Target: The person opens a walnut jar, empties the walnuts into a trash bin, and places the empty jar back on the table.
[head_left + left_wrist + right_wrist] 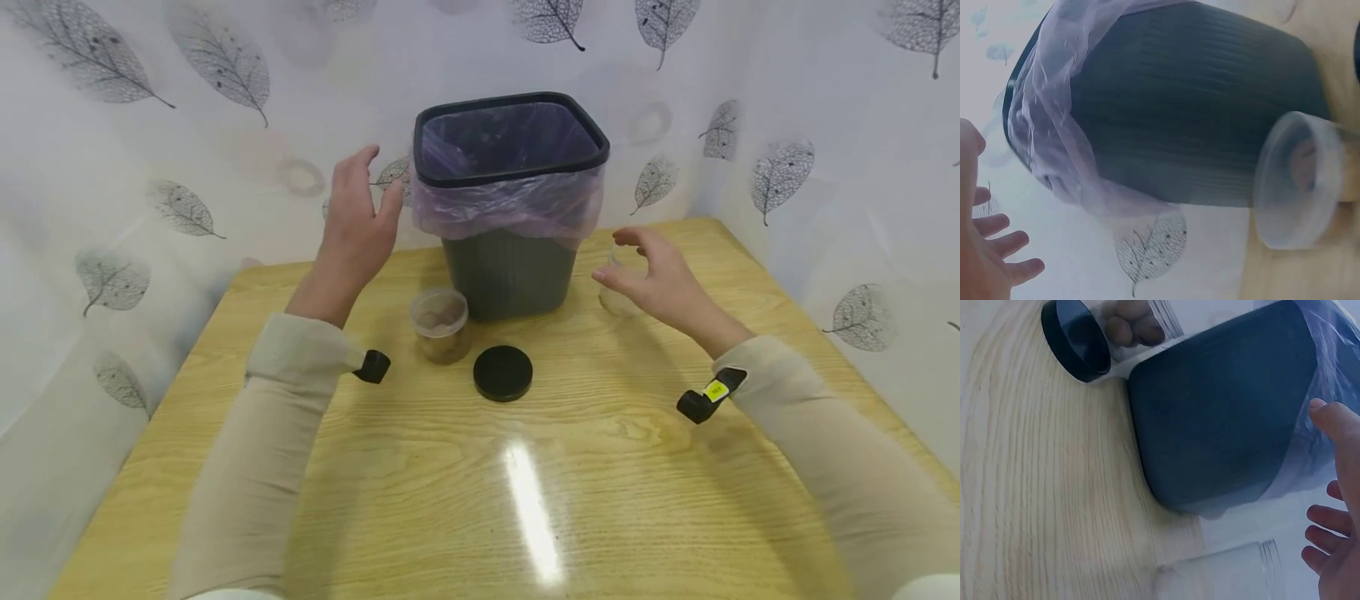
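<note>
My left hand (pixel 356 221) is raised to the left of the bin, thumb and fingers spread with nothing between them; the left wrist view shows its fingers (pixel 1007 244) apart from everything. On the other side, my right hand (pixel 658 279) hovers by a clear, see-through jar (pixel 1222 575), thumb and fingers parted in a wide curve. A gap between that hand and the jar shows in the right wrist view. Between the hands stands a dark grey bin (pixel 510 275) lined with a pinkish-purple bag (pixel 517 204).
In front of the bin, to the left, an uncapped clear jar (pixel 440 325) holds several brown roundish things. A round black lid (pixel 503 373) lies on the wooden table (pixel 450 500) beside it. A leaf-patterned white curtain (pixel 300 100) hangs close behind the bin.
</note>
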Available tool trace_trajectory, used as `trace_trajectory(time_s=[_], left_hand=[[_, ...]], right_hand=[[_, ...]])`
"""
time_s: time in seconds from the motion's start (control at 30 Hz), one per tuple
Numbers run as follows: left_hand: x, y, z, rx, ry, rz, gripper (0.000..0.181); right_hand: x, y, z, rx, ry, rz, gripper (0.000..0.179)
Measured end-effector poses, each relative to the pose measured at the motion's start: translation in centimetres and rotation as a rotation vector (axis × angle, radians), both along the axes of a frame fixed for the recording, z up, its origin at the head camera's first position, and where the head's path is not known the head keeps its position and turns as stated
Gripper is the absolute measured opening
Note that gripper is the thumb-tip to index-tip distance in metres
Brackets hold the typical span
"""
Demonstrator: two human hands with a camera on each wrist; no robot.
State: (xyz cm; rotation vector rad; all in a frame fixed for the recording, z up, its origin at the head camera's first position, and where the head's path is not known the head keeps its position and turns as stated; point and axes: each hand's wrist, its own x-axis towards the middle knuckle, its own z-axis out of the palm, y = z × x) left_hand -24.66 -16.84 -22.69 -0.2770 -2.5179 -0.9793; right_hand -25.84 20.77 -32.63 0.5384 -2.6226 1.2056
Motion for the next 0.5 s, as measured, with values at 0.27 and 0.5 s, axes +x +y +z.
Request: trace_trajectory(time_s=[0.27, 0.5], left_hand=[[1.6, -2.5, -3.9, 0.104, -0.005, -0.032, 0.060], [2.5, -2.7, -7.3, 0.135, -0.066, -0.066, 0.059]], right_hand=[[0.4, -2.8, -1.2, -0.025, -0.033, 0.070, 0.065], [0.8, -5.1, -2.3, -0.045, -0.073, 0.099, 0.066]])
